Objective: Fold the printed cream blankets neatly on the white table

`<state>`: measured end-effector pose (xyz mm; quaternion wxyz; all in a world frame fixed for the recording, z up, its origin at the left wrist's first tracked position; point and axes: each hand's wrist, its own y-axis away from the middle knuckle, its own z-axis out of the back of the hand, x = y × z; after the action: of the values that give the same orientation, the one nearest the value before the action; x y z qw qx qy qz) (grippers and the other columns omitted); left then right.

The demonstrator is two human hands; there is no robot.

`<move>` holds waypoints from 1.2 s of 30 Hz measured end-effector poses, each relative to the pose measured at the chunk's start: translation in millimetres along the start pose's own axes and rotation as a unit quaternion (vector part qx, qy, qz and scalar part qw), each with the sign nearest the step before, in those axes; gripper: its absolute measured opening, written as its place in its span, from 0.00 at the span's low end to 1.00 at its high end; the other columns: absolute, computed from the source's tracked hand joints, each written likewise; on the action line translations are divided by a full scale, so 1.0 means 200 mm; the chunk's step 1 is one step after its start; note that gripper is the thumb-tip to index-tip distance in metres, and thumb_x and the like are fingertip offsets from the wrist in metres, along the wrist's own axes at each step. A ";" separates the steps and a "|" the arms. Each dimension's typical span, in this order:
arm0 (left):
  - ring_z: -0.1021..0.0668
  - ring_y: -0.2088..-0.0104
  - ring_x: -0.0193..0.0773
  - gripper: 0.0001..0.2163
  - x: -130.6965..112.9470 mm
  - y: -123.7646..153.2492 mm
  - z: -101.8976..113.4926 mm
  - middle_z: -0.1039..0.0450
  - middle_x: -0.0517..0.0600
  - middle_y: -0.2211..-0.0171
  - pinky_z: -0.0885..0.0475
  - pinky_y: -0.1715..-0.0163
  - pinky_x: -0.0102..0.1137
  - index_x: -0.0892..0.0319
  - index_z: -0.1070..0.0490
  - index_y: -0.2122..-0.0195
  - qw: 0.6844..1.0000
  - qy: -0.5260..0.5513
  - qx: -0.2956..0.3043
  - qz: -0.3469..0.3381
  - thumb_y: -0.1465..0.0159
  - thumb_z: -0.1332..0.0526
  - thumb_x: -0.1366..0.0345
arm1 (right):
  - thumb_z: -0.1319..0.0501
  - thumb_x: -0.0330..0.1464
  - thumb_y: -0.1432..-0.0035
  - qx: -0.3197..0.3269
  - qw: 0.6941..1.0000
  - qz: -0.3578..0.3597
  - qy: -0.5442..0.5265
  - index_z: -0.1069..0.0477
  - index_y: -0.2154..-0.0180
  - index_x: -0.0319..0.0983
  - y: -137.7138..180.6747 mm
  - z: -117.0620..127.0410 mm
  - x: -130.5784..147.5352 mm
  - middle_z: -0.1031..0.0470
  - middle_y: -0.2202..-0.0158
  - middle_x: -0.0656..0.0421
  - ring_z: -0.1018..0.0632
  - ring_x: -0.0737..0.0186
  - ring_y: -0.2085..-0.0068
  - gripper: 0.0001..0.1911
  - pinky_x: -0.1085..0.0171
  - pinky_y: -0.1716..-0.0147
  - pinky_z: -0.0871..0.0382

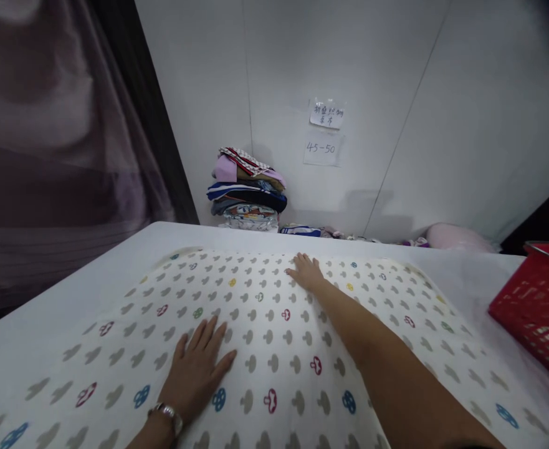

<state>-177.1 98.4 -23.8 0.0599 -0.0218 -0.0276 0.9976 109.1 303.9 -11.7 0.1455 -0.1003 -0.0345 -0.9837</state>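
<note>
A white cloth printed with grey, red, blue and green mushrooms lies spread flat over the table. My left hand rests palm down on its near part, fingers stretched out, a watch on the wrist. My right hand reaches across to the cloth's far part and lies flat there, fingers open. Neither hand holds anything.
The table has a white cover. A red plastic basket stands at its right edge. A stack of folded clothes sits by the white wall behind, with loose garments along the wall. A dark curtain hangs at left.
</note>
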 end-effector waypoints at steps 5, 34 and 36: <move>0.50 0.36 0.47 0.30 -0.01 0.00 0.01 0.55 0.50 0.36 0.56 0.40 0.48 0.54 0.48 0.38 1.000 0.001 0.004 0.004 0.38 0.56 0.46 | 0.65 0.51 0.38 0.017 1.000 -0.005 -0.006 0.53 0.38 0.35 -0.01 0.03 -0.02 0.60 0.34 0.50 0.57 0.53 0.36 0.36 0.49 0.42 0.64; 0.53 0.36 0.48 0.30 -0.04 0.02 0.03 0.57 0.50 0.35 0.60 0.40 0.49 0.55 0.48 0.38 0.998 0.060 0.020 0.013 0.37 0.58 0.45 | 0.63 0.50 0.38 0.028 0.998 0.047 0.004 0.54 0.37 0.35 0.04 -0.08 0.42 0.62 0.34 0.52 0.58 0.52 0.36 0.35 0.46 0.41 0.65; 0.53 0.36 0.47 0.31 -0.04 0.03 0.04 0.58 0.50 0.35 0.60 0.40 0.49 0.55 0.49 0.38 0.997 0.064 0.027 0.015 0.38 0.58 0.45 | 0.64 0.50 0.38 0.037 0.997 0.068 0.009 0.54 0.37 0.35 0.17 -0.09 0.43 0.62 0.34 0.53 0.59 0.54 0.35 0.36 0.48 0.40 0.66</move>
<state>-170.1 91.9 -15.7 0.0472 -0.0848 0.0037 0.9953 35.1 245.5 -10.5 0.2160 -0.0880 -0.0626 -0.9704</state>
